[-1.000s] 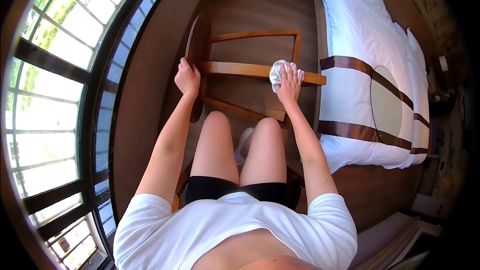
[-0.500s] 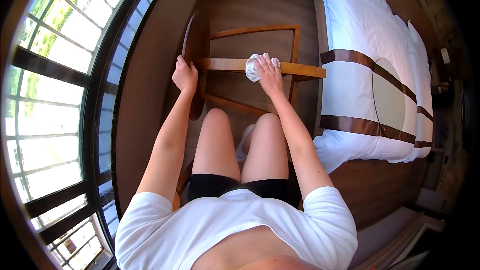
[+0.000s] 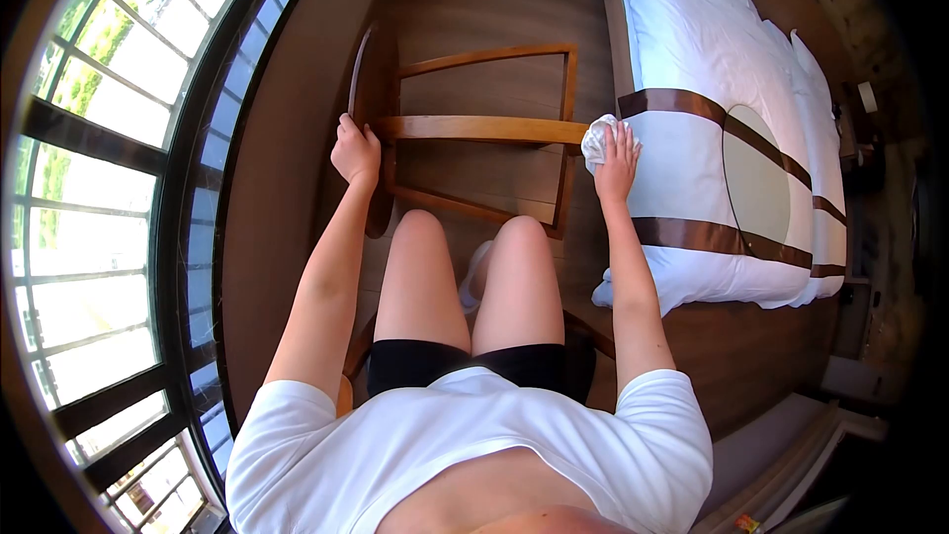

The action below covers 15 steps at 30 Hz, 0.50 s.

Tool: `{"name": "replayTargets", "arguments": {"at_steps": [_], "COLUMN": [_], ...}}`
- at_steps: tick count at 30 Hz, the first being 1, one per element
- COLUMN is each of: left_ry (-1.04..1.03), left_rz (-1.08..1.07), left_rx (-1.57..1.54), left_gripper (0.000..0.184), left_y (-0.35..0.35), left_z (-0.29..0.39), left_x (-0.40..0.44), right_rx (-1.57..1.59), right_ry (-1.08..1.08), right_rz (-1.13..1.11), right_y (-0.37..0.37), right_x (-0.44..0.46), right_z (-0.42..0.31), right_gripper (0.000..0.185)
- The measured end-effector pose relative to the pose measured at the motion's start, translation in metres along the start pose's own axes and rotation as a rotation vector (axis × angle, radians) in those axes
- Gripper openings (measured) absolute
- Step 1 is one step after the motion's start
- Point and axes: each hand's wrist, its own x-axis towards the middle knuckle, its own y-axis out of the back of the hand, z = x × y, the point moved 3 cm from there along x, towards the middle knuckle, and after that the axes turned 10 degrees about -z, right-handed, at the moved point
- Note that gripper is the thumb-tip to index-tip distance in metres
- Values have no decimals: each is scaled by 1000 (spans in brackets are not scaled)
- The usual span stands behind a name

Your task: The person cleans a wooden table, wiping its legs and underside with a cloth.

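Note:
A small wooden table (image 3: 484,129) lies on its side in front of my knees, its round dark top (image 3: 384,178) at the left and its leg frame stretching right. My left hand (image 3: 355,151) is closed on the edge of that top. A crumpled white cloth (image 3: 596,138) is under my right hand (image 3: 618,162), at the right end of the upper wooden bar. My right fingers press on the cloth and hide part of it and the bar's tip.
A bed (image 3: 682,168) with white bedding and brown bands stands close on the right. To the left is a window (image 3: 94,237) with dark frames above a brown ledge (image 3: 267,237). Wooden floor (image 3: 474,0) shows around the table. I sit on a chair, partly hidden.
My right hand has slid the white cloth rightward along the wooden bar, from its middle to its far end. My left hand keeps its hold on the round top.

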Motion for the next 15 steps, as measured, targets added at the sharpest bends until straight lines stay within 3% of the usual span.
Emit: {"name": "replayTargets", "arguments": {"at_steps": [4,15], "left_ry": [16,8], "left_rz": [3,-5], "left_rx": [0,-18], "left_gripper": [36,32], "left_y": [4,4], "left_z": [1,5], "left_x": [-3,4], "right_rx": [58,-36], "right_ry": [-187,-109], "right_rz": [70,58], "right_y": [-10,-18], "right_x": [-4,8], "right_z": [-28,-66], "right_gripper": [68,71]}}
